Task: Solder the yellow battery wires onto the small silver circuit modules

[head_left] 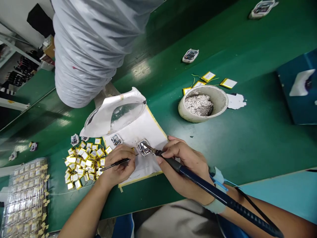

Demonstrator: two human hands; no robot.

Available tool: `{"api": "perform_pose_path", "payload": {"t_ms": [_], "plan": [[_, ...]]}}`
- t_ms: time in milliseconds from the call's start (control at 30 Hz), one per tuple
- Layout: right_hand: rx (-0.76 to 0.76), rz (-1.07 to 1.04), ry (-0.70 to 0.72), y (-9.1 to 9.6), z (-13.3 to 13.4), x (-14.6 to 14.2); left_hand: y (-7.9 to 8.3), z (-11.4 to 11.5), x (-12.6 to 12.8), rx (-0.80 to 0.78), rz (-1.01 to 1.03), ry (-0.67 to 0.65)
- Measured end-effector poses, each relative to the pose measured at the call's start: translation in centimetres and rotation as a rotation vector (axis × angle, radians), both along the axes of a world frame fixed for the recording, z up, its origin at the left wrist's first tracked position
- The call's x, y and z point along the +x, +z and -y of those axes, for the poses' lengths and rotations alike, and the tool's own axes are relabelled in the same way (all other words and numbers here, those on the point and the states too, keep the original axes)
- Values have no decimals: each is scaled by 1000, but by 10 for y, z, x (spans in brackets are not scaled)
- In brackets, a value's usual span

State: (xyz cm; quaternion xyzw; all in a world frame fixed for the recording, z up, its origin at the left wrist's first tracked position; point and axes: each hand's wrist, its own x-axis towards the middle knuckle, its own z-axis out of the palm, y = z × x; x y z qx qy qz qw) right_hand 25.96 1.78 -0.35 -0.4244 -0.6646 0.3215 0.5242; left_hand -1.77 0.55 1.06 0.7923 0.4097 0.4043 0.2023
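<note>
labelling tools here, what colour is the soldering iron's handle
The handle is dark navy, with a blackish front grip; the head view shows it.

My soldering iron (210, 189): glossy, plastic-looking handle. Bench (257, 145) smooth, glossy. Right: matt cup (220, 103), rough metallic shavings (198, 105). Far left: creased, cloth-like duct (86, 49).

The left hand (118, 169) partly hides a black tool (112, 165); battery labels (89, 163) are unreadable.

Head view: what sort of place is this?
Likely an electronics assembly workshop: the right hand holds what looks like a soldering iron, its tip at a small circuit board; a heap of yellow-edged battery packs lies on the green bench, and a wide flexible duct hangs above.
</note>
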Motion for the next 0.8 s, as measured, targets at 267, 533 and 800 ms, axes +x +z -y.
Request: {"api": "perform_pose_path", "payload": {"t_ms": [267, 533, 800], "plan": [[36, 26, 17, 1, -2, -1, -13, -3, 13, 88, 32, 192], [64, 63, 32, 6, -3, -2, -17, 0, 12, 86, -17, 222], [68, 89, 43, 7, -4, -2, -12, -2, 14, 93, -61, 219]]}}
